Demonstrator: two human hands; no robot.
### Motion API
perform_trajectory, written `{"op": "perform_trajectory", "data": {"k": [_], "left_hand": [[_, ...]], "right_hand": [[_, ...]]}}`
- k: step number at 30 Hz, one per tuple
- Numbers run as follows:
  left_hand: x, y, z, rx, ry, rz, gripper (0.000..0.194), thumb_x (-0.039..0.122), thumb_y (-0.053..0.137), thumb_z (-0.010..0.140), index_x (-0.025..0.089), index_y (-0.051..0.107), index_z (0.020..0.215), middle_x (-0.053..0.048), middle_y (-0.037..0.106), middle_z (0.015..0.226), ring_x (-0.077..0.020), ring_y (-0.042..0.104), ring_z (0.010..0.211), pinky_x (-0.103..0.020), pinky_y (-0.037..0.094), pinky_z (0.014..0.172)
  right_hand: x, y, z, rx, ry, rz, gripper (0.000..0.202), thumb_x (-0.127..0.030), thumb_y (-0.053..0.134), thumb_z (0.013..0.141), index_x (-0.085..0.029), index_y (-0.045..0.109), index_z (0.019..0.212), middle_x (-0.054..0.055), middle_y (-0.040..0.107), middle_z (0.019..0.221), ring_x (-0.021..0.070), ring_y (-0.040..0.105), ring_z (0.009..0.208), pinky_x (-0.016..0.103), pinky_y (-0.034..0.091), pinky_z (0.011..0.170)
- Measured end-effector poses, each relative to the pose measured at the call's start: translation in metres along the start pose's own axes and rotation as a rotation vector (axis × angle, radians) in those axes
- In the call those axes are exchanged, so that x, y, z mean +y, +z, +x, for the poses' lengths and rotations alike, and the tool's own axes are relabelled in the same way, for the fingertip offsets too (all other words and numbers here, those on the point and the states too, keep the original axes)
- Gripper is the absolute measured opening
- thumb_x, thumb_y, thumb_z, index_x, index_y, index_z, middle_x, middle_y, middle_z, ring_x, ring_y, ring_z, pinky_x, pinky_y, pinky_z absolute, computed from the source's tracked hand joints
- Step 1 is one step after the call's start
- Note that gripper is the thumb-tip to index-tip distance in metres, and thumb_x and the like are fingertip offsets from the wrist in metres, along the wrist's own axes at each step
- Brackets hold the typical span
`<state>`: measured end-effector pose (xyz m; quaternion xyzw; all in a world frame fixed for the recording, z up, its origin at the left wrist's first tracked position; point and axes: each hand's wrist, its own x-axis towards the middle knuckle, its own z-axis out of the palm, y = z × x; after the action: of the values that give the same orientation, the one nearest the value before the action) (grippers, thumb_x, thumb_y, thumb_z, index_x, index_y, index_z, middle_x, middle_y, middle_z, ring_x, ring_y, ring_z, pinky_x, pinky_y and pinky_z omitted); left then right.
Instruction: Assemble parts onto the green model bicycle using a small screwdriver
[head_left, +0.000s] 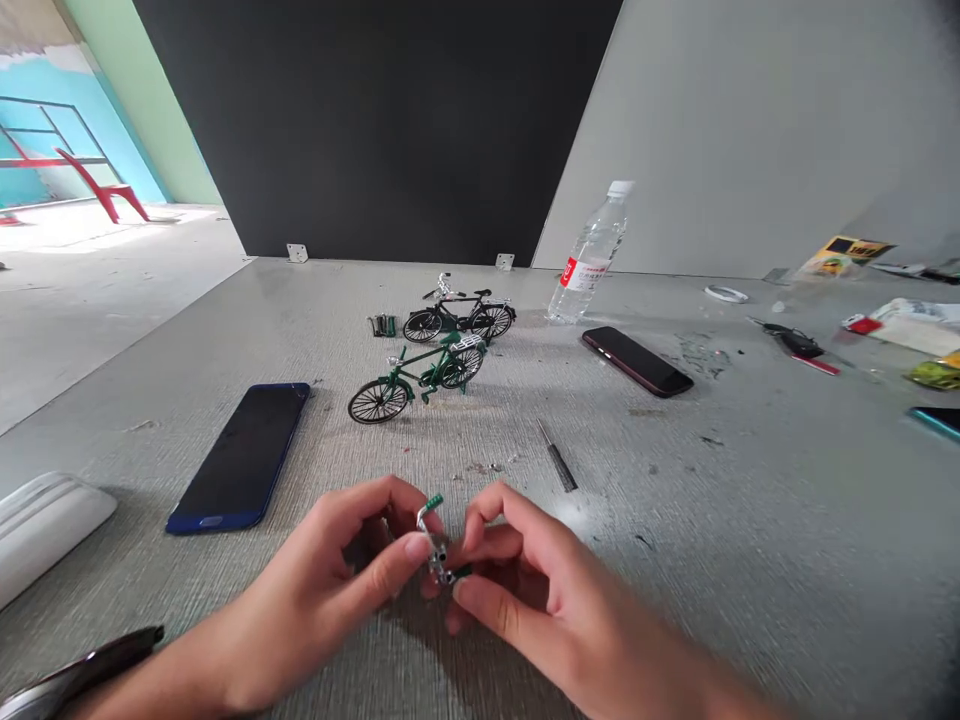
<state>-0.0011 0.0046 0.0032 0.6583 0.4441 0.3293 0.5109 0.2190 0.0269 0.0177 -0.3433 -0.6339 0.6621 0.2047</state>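
Observation:
Between my two hands is a small silver handlebar [438,556] with green grips, the kind that fits a model bicycle. My left hand [360,560] pinches it between thumb and fingers near the upper green grip. The fingers of my right hand [525,585] close on its lower end, partly covering the other grip. Beyond my hands stands a green model bicycle [420,375], with no full handlebar visible at its front. Just behind it is a black model bicycle [465,315] with silver handlebars. A small dark-green part [384,326] lies left of the black bicycle.
A small screwdriver [556,457] lies ahead of my right hand. Phones rest at left [244,455] and right [637,360]. A water bottle [589,260] stands near the back panel [375,130]. Keys [795,342] and packets are far right; a white object [49,530] is left.

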Motion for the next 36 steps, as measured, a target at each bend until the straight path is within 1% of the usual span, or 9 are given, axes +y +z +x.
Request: {"op": "perform_trajectory", "data": {"k": [7,10,12,16,22,27,30,33,36], "left_hand": [[-0.005,0.003,0.005,0.022,0.074,0.041,0.028,0.047,0.05,0.101,0.022,0.061,0.096,-0.002,0.068,0.076,-0.0149,0.057,0.068,-0.024,0.046,0.06],[-0.01,0.003,0.007,0.012,0.11,0.055,0.03,0.049,0.049,0.101,0.022,0.062,0.095,-0.002,0.07,0.074,-0.0157,0.06,0.066,-0.024,0.048,0.059],[-0.013,0.002,0.008,0.018,0.108,0.089,0.032,0.051,0.049,0.099,0.022,0.063,0.096,-0.003,0.07,0.074,-0.0159,0.06,0.064,-0.025,0.048,0.057],[-0.016,0.002,0.007,0.084,0.078,0.161,0.036,0.054,0.05,0.098,0.021,0.064,0.106,-0.005,0.069,0.079,-0.0184,0.061,0.068,-0.027,0.052,0.06],[-0.01,0.005,0.004,0.142,0.038,0.146,0.04,0.055,0.05,0.098,0.026,0.064,0.121,-0.004,0.068,0.086,-0.0182,0.061,0.071,-0.028,0.052,0.065],[-0.006,0.006,0.006,0.135,-0.027,0.076,0.039,0.052,0.052,0.096,0.021,0.063,0.118,-0.004,0.063,0.087,-0.0165,0.055,0.07,-0.027,0.047,0.059],[-0.005,0.006,0.007,0.141,-0.028,0.026,0.031,0.047,0.059,0.094,0.019,0.061,0.109,-0.002,0.061,0.085,-0.0146,0.052,0.069,-0.026,0.043,0.058],[-0.005,0.006,0.007,0.132,-0.022,0.004,0.027,0.043,0.065,0.092,0.019,0.06,0.1,0.0,0.06,0.08,-0.0135,0.05,0.068,-0.026,0.04,0.06],[-0.003,0.007,0.006,0.131,-0.031,-0.001,0.027,0.045,0.062,0.093,0.018,0.06,0.097,0.002,0.057,0.074,-0.0129,0.047,0.065,-0.026,0.037,0.058]], "right_hand": [[0.007,-0.001,0.001,0.029,0.032,0.058,0.022,-0.03,0.065,0.092,-0.024,0.044,0.095,0.002,0.065,0.097,0.0172,0.068,0.089,0.034,0.051,0.084],[0.009,-0.004,0.003,-0.019,0.042,0.101,0.025,-0.029,0.069,0.089,-0.023,0.044,0.092,0.0,0.065,0.091,0.0152,0.066,0.083,0.03,0.05,0.079],[0.007,-0.006,0.003,-0.05,0.05,0.109,0.025,-0.027,0.07,0.087,-0.023,0.045,0.091,0.0,0.066,0.09,0.0142,0.065,0.082,0.028,0.049,0.077],[-0.001,-0.005,-0.001,0.009,0.071,0.097,0.021,-0.025,0.068,0.088,-0.023,0.048,0.093,0.0,0.065,0.092,0.0139,0.064,0.083,0.027,0.047,0.076],[0.002,-0.003,-0.002,-0.012,0.036,0.058,0.019,-0.024,0.066,0.089,-0.023,0.048,0.093,-0.003,0.063,0.085,0.0126,0.063,0.078,0.025,0.048,0.072],[0.003,-0.001,-0.006,0.091,-0.051,-0.019,0.015,-0.028,0.062,0.091,-0.023,0.048,0.094,0.001,0.062,0.089,0.0175,0.067,0.085,0.031,0.051,0.079],[0.004,0.0,-0.008,0.13,-0.107,-0.042,0.015,-0.032,0.06,0.094,-0.022,0.051,0.099,0.003,0.063,0.093,0.0181,0.067,0.085,0.033,0.053,0.08],[0.009,-0.001,-0.008,0.173,-0.127,-0.07,0.019,-0.038,0.061,0.095,-0.021,0.057,0.104,0.002,0.062,0.09,0.0176,0.064,0.084,0.032,0.052,0.077],[0.014,-0.003,-0.008,0.203,-0.117,-0.076,0.021,-0.041,0.062,0.096,-0.021,0.062,0.104,0.002,0.063,0.086,0.0161,0.062,0.082,0.03,0.05,0.076]]}}
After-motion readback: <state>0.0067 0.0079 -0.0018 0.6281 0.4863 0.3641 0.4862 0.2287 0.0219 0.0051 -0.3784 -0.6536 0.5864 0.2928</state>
